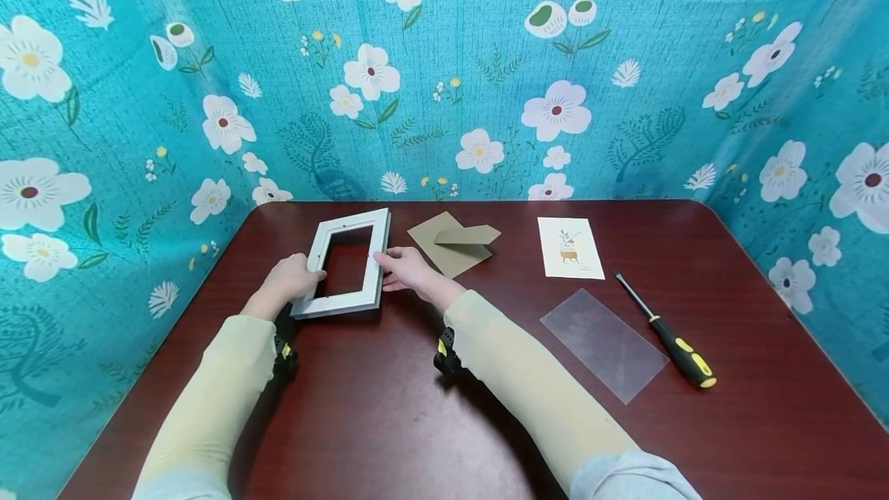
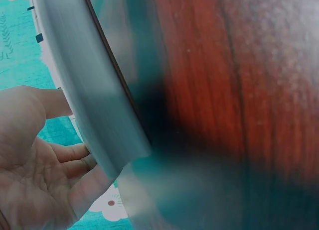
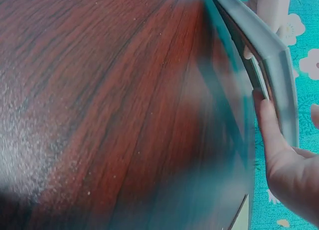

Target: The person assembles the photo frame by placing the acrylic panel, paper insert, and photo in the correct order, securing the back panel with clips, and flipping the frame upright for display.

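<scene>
A white rectangular picture frame (image 1: 340,302), with nothing in its opening, is at the left rear of the table. Its near edge is slightly raised off the wood. My left hand (image 1: 288,280) grips the left side, thumb over the inner edge. My right hand (image 1: 414,271) holds the right side between thumb and fingers. In the left wrist view, the fingers of the left hand (image 2: 35,165) are bent round the frame's grey-white moulding (image 2: 94,90). From the right wrist, the right hand (image 3: 291,175) shows fingers beneath the frame (image 3: 281,80). Small dark tabs sit on its inner lip.
Right of the frame lies a brown backing board (image 1: 454,261) with its stand folded out. Farther right are a card with a plant drawing (image 1: 569,248), a clear plastic sheet (image 1: 604,346) and a yellow-black screwdriver (image 1: 677,346). A flowered blue curtain (image 1: 444,114) surrounds the table (image 1: 389,423).
</scene>
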Demonstrator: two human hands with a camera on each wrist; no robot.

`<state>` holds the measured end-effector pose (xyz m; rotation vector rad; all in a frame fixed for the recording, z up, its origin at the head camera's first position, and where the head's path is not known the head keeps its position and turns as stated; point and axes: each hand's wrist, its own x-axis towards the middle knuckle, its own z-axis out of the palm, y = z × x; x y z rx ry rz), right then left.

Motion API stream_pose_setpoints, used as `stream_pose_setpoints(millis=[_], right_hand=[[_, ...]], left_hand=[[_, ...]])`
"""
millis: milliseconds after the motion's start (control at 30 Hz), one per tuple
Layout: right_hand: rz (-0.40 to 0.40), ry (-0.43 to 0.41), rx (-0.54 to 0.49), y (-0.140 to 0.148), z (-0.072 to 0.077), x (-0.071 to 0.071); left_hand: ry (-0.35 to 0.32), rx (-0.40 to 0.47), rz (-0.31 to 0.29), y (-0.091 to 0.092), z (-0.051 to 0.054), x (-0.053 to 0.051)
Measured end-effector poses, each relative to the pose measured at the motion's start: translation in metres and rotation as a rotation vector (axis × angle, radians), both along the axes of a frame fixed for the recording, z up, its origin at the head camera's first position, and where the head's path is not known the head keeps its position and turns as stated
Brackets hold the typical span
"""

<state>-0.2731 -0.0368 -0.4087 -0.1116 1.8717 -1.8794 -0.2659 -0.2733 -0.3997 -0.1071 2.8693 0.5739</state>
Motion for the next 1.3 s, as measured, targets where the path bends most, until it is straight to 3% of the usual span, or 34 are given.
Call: stream_pose_setpoints(millis=[267, 433, 533, 733, 833, 1067, 1300], right_hand=[[-0.025, 0.028, 0.019, 0.000, 0.000, -0.002], [-0.016, 0.043, 0.041, 0.002, 0.006, 0.000], [-0.012, 0.053, 0.058, 0.007, 0.010, 0.001], [0.015, 0.076, 0.108, 0.018, 0.012, 0.001], [0.027, 0.084, 0.125, 0.026, 0.014, 0.000], [0.061, 0.101, 0.147, 0.047, 0.020, 0.000], [0.108, 0.118, 0.163, 0.069, 0.028, 0.001]], left_hand=[[0.059, 0.012, 0.020, 0.001, 0.001, 0.001], [0.063, 0.068, 0.028, -0.001, -0.001, 0.003], [0.040, 0.150, 0.020, -0.001, -0.005, 0.003], [-0.091, 0.469, 0.039, -0.004, -0.009, 0.004], [-0.131, 0.580, 0.030, -0.003, -0.008, 0.007], [-0.153, 0.706, 0.012, 0.004, -0.004, 0.013], [-0.200, 0.766, -0.027, 0.014, -0.001, 0.013]])
